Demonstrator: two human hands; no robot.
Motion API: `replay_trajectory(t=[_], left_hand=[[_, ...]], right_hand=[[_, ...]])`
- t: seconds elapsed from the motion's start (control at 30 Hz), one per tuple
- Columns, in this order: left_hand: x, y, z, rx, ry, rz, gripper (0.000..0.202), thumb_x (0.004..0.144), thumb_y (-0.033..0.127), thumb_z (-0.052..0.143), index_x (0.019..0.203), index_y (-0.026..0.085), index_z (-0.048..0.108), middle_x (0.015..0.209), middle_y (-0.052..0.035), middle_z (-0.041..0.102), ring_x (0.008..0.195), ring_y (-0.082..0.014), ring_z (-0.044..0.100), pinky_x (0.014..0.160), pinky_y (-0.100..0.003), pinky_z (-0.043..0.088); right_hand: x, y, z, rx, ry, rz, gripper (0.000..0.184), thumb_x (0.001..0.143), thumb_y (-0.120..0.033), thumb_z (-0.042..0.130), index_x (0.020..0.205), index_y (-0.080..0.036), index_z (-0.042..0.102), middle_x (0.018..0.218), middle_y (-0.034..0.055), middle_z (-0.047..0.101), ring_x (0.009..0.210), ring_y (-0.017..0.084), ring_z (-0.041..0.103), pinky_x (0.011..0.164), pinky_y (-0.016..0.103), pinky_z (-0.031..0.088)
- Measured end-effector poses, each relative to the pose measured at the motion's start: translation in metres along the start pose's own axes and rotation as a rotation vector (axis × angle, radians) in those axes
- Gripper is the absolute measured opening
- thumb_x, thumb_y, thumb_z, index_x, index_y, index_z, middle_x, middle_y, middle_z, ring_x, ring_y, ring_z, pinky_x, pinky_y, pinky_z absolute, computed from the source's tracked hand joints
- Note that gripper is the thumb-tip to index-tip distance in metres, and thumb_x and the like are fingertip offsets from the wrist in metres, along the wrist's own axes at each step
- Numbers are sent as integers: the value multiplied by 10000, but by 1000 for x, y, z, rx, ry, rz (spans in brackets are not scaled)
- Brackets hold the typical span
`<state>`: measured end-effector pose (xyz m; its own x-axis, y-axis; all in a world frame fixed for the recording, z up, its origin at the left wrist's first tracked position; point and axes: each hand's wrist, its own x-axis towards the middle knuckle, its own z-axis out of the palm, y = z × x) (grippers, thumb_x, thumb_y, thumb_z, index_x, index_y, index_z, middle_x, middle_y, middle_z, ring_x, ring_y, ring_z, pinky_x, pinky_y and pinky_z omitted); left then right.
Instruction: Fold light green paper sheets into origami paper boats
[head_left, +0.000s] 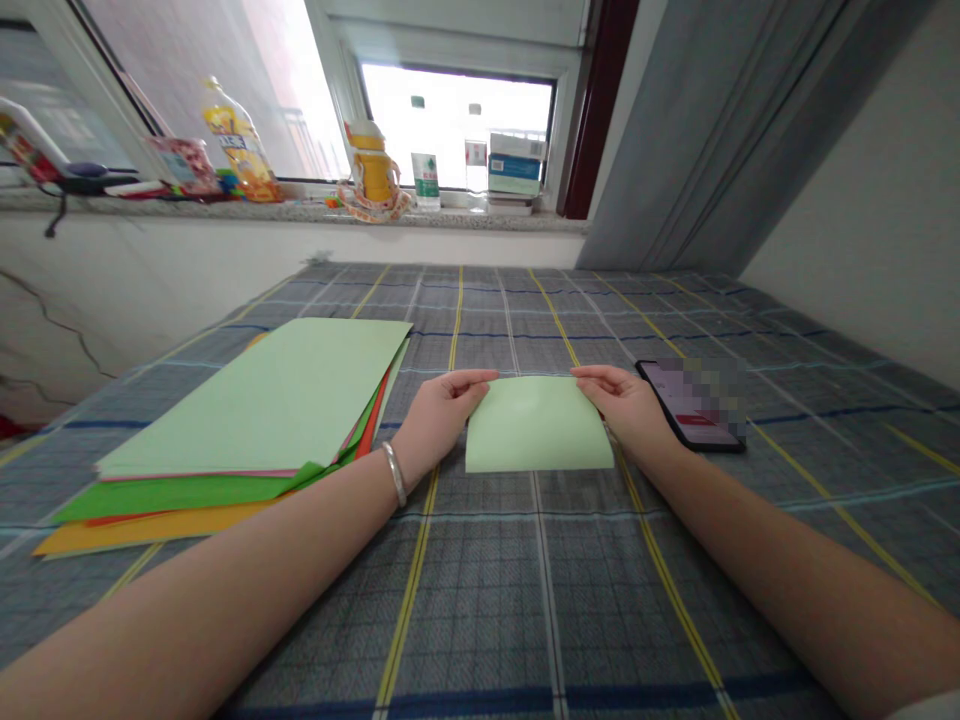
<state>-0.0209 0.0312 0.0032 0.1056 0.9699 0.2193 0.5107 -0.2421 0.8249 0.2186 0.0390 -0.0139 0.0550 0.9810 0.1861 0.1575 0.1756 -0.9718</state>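
Note:
A small light green sheet of paper (pixel 538 428) is held between both hands, its near edge towards me and slightly bowed. My left hand (pixel 444 410) pinches its far left corner between thumb and fingers; a silver bangle (pixel 394 474) circles that wrist. At the far right corner, my right hand (pixel 621 402) grips the sheet the same way. Whether the paper touches the cloth beneath I cannot tell. Left of my left hand lies a stack of coloured paper (pixel 262 400), light green on top, with bright green, orange and red sheets sticking out below.
A phone (pixel 694 408) lies just right of my right hand. Under everything spreads a grey plaid cloth (pixel 480 600). Along the windowsill (pixel 300 212) stand a yellow-labelled bottle (pixel 238 145), a yellow cup-like container (pixel 373 170), clear bottles (pixel 476 160) and stacked boxes (pixel 514 170). A grey curtain (pixel 675 140) hangs at right.

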Motion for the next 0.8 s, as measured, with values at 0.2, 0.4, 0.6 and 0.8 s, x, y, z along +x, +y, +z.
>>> replay_trajectory(t=[0.2, 0.4, 0.6, 0.8], left_hand=[[2, -9, -1, 314, -98, 130, 282, 864, 210, 481, 1019, 192, 716, 958, -33, 732, 859, -180, 664, 821, -299, 503], [1, -15, 1, 446, -166, 239, 265, 859, 159, 494, 994, 189, 720, 977, -49, 720, 914, -197, 653, 872, -317, 492], [-1, -17, 7, 530, -184, 351, 272, 874, 116, 451, 985, 163, 694, 964, -68, 671, 890, -191, 626, 859, -320, 493], [-3, -17, 8, 597, -204, 432, 252, 883, 118, 450, 991, 150, 676, 942, -79, 632, 899, -196, 600, 875, -344, 484]], right_hand=[[-6, -2, 0, -529, -100, -110, 197, 780, -311, 581, 883, -206, 712, 729, 28, 705, 640, 166, 622, 613, 295, 461], [-7, -1, 1, -746, -208, -154, 166, 812, -262, 546, 848, -207, 699, 680, 4, 666, 619, 149, 575, 595, 270, 407], [-9, -4, 1, -801, -227, -191, 127, 807, -214, 548, 810, -197, 674, 717, 12, 664, 656, 151, 568, 618, 268, 396], [-11, -5, 3, -847, -235, -254, 119, 809, -160, 543, 802, -194, 657, 810, 33, 682, 760, 167, 596, 703, 285, 418]])
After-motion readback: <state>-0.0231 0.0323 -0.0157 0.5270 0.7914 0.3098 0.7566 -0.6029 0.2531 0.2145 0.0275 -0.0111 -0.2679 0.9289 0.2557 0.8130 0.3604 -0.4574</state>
